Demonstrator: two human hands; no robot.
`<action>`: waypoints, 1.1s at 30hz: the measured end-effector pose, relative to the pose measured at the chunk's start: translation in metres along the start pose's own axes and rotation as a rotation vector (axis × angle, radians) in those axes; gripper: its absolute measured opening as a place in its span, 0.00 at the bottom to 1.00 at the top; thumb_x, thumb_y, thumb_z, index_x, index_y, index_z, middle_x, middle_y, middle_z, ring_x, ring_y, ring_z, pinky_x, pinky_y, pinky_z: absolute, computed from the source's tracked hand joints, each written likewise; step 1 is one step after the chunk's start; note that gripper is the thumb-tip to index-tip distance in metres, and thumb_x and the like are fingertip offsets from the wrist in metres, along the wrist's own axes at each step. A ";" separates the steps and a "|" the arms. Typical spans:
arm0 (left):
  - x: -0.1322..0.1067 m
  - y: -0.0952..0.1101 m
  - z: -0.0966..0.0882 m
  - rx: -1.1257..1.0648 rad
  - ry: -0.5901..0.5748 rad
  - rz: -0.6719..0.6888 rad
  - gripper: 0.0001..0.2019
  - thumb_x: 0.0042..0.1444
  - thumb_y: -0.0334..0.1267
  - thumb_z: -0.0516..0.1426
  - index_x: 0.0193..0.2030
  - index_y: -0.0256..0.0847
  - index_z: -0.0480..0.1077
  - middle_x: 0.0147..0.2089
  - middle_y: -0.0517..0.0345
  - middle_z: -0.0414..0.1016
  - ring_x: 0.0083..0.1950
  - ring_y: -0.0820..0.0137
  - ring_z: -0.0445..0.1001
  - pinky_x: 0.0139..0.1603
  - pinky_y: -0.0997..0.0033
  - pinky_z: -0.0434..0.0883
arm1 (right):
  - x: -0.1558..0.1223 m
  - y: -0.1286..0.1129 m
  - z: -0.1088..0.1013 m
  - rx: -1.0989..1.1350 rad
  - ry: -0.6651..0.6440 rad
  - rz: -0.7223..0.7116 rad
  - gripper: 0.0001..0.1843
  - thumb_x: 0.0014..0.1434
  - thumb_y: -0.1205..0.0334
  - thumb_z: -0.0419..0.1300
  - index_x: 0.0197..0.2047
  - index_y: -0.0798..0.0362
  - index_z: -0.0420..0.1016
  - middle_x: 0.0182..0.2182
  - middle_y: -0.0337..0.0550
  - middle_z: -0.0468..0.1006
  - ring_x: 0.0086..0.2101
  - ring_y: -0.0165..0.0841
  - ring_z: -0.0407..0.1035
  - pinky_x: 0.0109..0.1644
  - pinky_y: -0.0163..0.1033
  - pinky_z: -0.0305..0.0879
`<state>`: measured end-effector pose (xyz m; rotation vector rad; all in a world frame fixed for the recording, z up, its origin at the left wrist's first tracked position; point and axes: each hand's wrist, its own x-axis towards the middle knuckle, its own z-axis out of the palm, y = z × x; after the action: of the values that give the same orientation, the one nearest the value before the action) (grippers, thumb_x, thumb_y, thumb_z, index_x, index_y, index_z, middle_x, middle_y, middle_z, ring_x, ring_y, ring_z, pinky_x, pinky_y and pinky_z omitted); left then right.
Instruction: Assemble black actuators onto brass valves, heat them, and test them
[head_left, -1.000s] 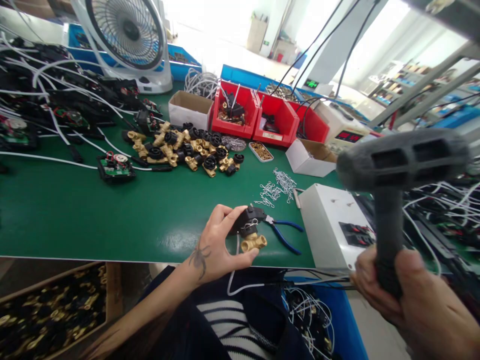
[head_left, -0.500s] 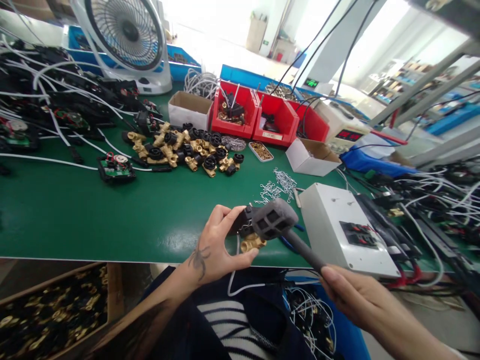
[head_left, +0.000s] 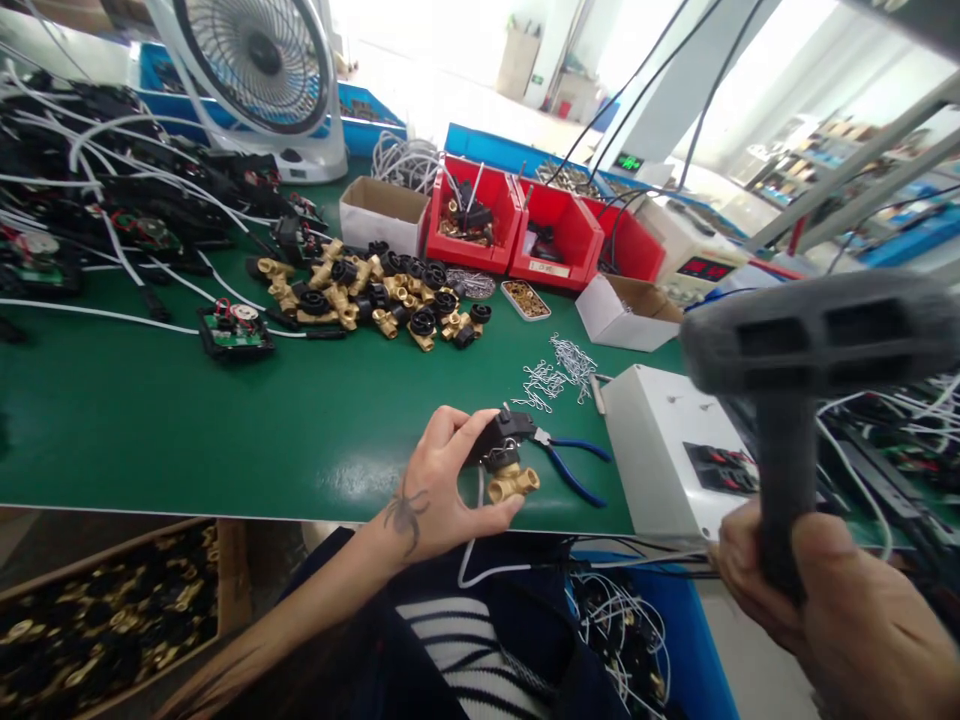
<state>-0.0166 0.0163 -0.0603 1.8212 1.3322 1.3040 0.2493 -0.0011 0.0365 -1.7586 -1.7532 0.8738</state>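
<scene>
The mallet (head_left: 795, 375) has swung away from the fitting (head_left: 514, 483): half a second ago its head covered part of the work, and now it hangs raised at the right, well apart from it and close to the camera. That leaves the fitting, the black housing (head_left: 491, 437) joined to it and the wire clip (head_left: 511, 445) across their joint in plain sight. I judge this to be a pause between blows, with nothing being struck; whether the clip is fully seated is too small to tell.

The right grip (head_left: 840, 590) is clenched around the mallet's handle, thumb towards the camera, with the handle near upright and the head lying crosswise above it. The left grip (head_left: 439, 480) keeps its place, grasping the joined pieces near the front edge of the green surface (head_left: 225, 430). Its index finger (head_left: 476, 432) reaches over the housing while the thumb (head_left: 499, 516) presses the near side of the fitting; the left forearm (head_left: 315, 610) comes in low from the left.

The fitting sits just beyond that thumb, its brass body towards the person and the housing behind. Pliers (head_left: 574, 483) lie just to its right, and loose clips (head_left: 574, 365) are scattered farther back.
</scene>
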 end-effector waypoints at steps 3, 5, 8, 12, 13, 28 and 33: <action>0.000 -0.001 0.000 -0.008 0.022 -0.014 0.33 0.48 0.41 0.64 0.61 0.41 0.61 0.47 0.53 0.63 0.47 0.65 0.68 0.49 0.60 0.75 | 0.000 0.005 0.005 -0.056 -0.186 0.020 0.32 0.62 0.32 0.47 0.21 0.51 0.62 0.15 0.35 0.57 0.16 0.27 0.51 0.18 0.33 0.49; 0.000 -0.001 0.000 -0.015 0.031 -0.015 0.33 0.48 0.41 0.64 0.61 0.40 0.61 0.46 0.53 0.63 0.47 0.65 0.68 0.47 0.62 0.76 | 0.000 0.004 0.008 -0.128 -0.306 0.033 0.32 0.60 0.32 0.51 0.21 0.51 0.62 0.16 0.36 0.58 0.18 0.27 0.52 0.19 0.32 0.49; 0.001 0.000 0.000 0.016 0.016 0.007 0.33 0.48 0.42 0.64 0.61 0.38 0.61 0.46 0.52 0.63 0.47 0.65 0.67 0.48 0.61 0.75 | 0.002 0.000 0.007 -0.044 -0.193 0.037 0.33 0.61 0.31 0.46 0.22 0.51 0.63 0.16 0.37 0.59 0.18 0.28 0.54 0.19 0.33 0.51; 0.001 0.000 0.000 0.028 0.006 0.009 0.33 0.48 0.42 0.64 0.61 0.38 0.62 0.46 0.52 0.63 0.46 0.65 0.67 0.48 0.60 0.74 | 0.007 -0.005 0.008 -0.047 -0.174 0.010 0.33 0.61 0.31 0.45 0.21 0.51 0.62 0.15 0.36 0.57 0.17 0.28 0.53 0.18 0.33 0.50; 0.001 0.000 0.000 0.018 0.010 0.006 0.33 0.48 0.42 0.64 0.61 0.38 0.62 0.46 0.53 0.63 0.46 0.65 0.67 0.48 0.60 0.74 | 0.008 -0.007 0.009 -0.108 -0.237 -0.007 0.32 0.61 0.31 0.47 0.21 0.51 0.62 0.15 0.35 0.58 0.17 0.27 0.53 0.18 0.33 0.50; 0.002 0.000 0.003 0.088 0.043 0.109 0.33 0.46 0.41 0.64 0.60 0.40 0.61 0.45 0.53 0.64 0.44 0.66 0.68 0.45 0.62 0.75 | 0.051 -0.052 0.077 -0.067 -0.164 -0.489 0.01 0.61 0.66 0.59 0.36 0.52 0.71 0.33 0.40 0.75 0.33 0.31 0.70 0.38 0.35 0.67; 0.000 -0.002 0.005 0.136 0.033 0.144 0.30 0.46 0.42 0.63 0.57 0.40 0.63 0.46 0.51 0.66 0.47 0.63 0.69 0.47 0.60 0.75 | 0.054 -0.059 0.082 -0.191 -0.152 -0.584 0.04 0.63 0.71 0.57 0.37 0.54 0.71 0.34 0.42 0.73 0.33 0.31 0.70 0.36 0.34 0.65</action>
<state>-0.0131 0.0175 -0.0633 2.0298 1.3579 1.3510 0.1468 0.0481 0.0203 -1.1849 -2.3399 0.6102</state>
